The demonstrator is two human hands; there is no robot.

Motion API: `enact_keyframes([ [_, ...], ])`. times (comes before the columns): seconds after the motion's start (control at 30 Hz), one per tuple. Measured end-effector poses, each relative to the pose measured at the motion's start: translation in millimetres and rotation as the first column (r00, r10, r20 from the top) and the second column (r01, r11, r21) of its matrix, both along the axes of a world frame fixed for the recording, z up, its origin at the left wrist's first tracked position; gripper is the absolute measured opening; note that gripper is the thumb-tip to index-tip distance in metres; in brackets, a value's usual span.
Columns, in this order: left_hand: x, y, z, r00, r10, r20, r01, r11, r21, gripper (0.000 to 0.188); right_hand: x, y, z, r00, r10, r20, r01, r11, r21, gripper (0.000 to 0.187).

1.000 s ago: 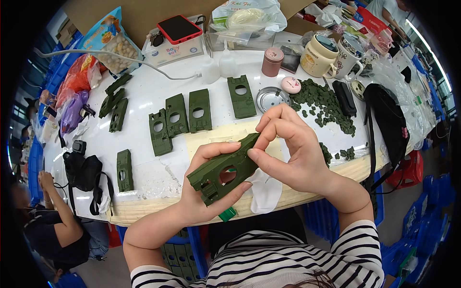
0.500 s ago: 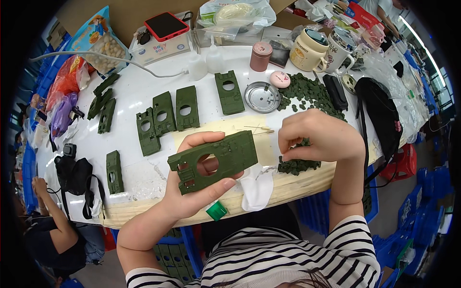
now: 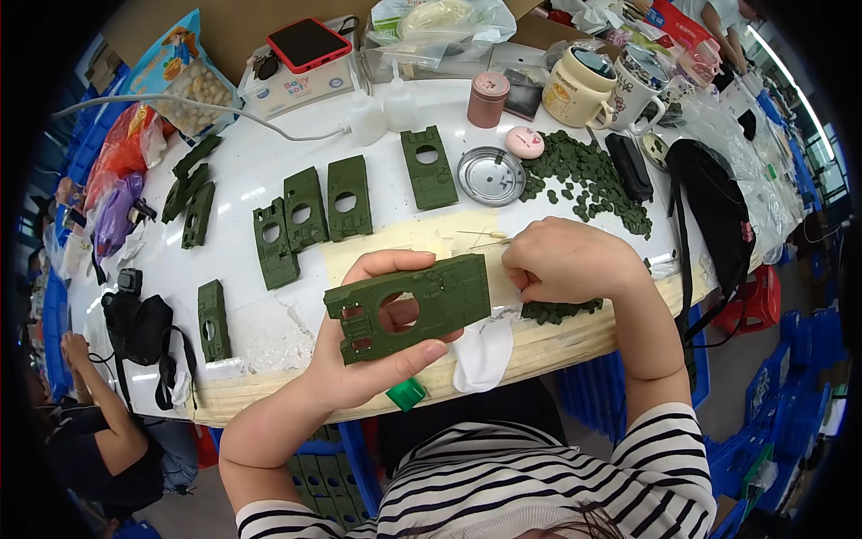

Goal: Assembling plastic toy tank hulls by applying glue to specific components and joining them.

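Note:
My left hand [image 3: 346, 377] is wrapped round a dark green plastic toy tank hull [image 3: 444, 301], tilted, with a large round hole and two small square openings at its left end. Close to the hull's right end is my right hand [image 3: 570, 260], fingers curled in a pinch; whatever is between the fingertips is hidden. Under that hand lies a small heap of little green plastic parts [image 3: 561, 313]. Thin pointed tools [image 3: 480, 235] lie on a yellowish sheet just behind. More green hulls [image 3: 350, 202] rest on the white table [image 3: 242, 225].
A bigger pile of green parts [image 3: 584, 171] spreads at the right, near a round metal dish [image 3: 491, 176] and a black case [image 3: 628, 169]. Mugs [image 3: 579, 90], white squeeze bottles [image 3: 400, 108] and a red-cased phone [image 3: 310, 45] stand behind. A black bag [image 3: 709, 207] lies right; a person [image 3: 103, 440] sits left.
My right hand has moved left and slightly down, nearer to the hull. The hull in my left hand has shifted a little right and down.

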State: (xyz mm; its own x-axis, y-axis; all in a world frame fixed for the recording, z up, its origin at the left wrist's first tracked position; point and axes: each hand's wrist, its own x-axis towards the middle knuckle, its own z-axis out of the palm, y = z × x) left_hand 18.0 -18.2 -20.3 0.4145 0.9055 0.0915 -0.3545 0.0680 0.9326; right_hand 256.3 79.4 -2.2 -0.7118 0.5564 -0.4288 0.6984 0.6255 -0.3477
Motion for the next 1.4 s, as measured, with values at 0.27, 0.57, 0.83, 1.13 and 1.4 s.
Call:
enact_keyframes([
  [0.27, 0.9, 0.4, 1.2, 1.0, 0.016, -0.021, -0.017, 0.997, -0.073, 0.064, 7.9, 5.1, 16.4, 0.676, -0.048, -0.735, 0.146, 0.987, 0.07, 0.009],
  [0.57, 2.0, 0.6, 2.8, 1.0, -0.007, -0.03, 0.006, 0.999, -0.052, 0.058, -12.9, -25.9, 29.2, 0.367, -0.041, -0.929, 0.105, 0.994, -0.003, 0.013],
  [0.83, 2.3, -0.3, 1.3, 1.0, -0.007, -0.007, 0.006, 0.997, -0.082, 0.057, -18.0, -32.7, 32.4, 0.394, -0.024, -0.919, 0.065, 0.998, 0.002, 0.014],
  [1.13, 1.9, -1.4, 0.9, 0.997, -0.063, 0.054, 0.071, 0.981, -0.179, 0.056, -18.4, -28.1, 24.9, 0.254, -0.636, -0.728, 0.031, 0.758, -0.652, 0.022],
  [1.4, 0.3, 2.1, 7.4, 0.985, -0.168, 0.04, 0.172, 0.957, -0.232, 0.061, -17.8, -26.6, 27.0, 0.27, -0.678, -0.684, 0.023, 0.715, -0.699, 0.023],
])
